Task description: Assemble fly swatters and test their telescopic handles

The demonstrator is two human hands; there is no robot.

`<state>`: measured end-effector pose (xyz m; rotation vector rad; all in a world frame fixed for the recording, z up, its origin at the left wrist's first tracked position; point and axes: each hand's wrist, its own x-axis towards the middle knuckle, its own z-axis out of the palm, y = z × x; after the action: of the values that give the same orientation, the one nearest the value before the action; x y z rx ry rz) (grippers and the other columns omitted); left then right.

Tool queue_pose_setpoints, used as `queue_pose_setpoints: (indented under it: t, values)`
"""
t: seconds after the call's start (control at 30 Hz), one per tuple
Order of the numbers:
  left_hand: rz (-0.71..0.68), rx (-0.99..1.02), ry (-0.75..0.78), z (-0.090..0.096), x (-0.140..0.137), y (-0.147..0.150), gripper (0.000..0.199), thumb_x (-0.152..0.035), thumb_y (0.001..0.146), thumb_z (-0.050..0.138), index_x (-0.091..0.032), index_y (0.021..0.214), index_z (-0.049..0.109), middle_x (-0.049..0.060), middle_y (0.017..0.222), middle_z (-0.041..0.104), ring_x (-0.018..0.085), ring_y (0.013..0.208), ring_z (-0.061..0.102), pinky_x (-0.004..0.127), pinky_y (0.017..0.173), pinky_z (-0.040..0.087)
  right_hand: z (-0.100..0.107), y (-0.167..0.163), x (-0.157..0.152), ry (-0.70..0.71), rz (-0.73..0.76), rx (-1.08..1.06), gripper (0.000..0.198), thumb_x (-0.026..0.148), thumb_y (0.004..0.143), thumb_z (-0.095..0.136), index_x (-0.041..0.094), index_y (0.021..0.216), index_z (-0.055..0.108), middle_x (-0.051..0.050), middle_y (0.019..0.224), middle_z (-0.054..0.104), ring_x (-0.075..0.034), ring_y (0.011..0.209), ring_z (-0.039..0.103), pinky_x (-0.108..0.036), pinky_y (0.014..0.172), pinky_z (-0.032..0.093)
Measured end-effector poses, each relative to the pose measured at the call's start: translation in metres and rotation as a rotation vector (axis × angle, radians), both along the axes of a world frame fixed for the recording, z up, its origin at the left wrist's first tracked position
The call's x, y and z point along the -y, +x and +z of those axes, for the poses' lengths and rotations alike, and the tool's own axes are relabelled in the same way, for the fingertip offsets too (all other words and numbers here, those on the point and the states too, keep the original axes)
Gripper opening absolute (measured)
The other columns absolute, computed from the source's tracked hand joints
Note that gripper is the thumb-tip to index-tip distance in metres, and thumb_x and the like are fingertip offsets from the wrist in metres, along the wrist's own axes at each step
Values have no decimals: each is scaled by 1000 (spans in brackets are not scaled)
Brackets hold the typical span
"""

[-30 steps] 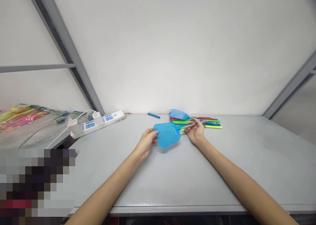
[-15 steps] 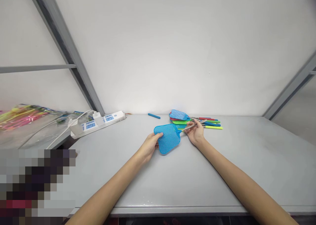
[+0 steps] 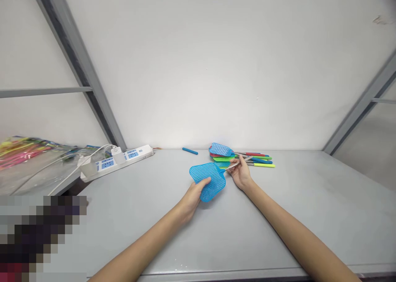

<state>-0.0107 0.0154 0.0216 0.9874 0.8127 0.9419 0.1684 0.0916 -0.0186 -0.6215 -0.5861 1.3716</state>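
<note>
A blue fly swatter (image 3: 213, 185) is held above the grey table between my two hands. My left hand (image 3: 193, 197) grips the edge of its perforated head, thumb on top and fingers hidden beneath. Farther right, my right hand (image 3: 240, 175) is closed on the thin metal rod behind the head; the rod's end shows bare past the fingers. Just beyond my right hand lies a pile of fly swatters (image 3: 221, 149) with blue, red and green heads, their coloured handles pointing right. A loose blue handle grip (image 3: 189, 151) lies by the wall.
A white power strip (image 3: 120, 162) with plugs and cables runs along the table's left side. Left of it, clear plastic bags (image 3: 27, 154) hold pink and yellow items. Grey metal posts (image 3: 102, 96) stand at both sides, and a white wall (image 3: 198, 67) closes off the back.
The swatter head has turned and tilted slightly, and my left thumb lies farther onto it. My right hand remains on the rod. The camera view has shifted a little.
</note>
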Motion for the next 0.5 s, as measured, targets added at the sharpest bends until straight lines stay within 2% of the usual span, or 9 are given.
queue_pose_setpoints:
  t: [0.33,0.5]
  values:
    - [9,-1,-48,-7,-2,1,34,-36,68,53,-13,93,53,6,80,60,13,62,55,24,57,41,2,-2,2,-5,11,37,35,44,73,43,16,56,54,1,43,46,-9,39,39,-23,42,31]
    - [37,4,-75,-6,-2,0,32,-34,68,54,-13,92,54,6,80,61,13,62,56,23,58,42,-1,-2,0,10,23,5,32,42,71,46,15,55,55,1,44,47,-9,40,38,-22,42,30]
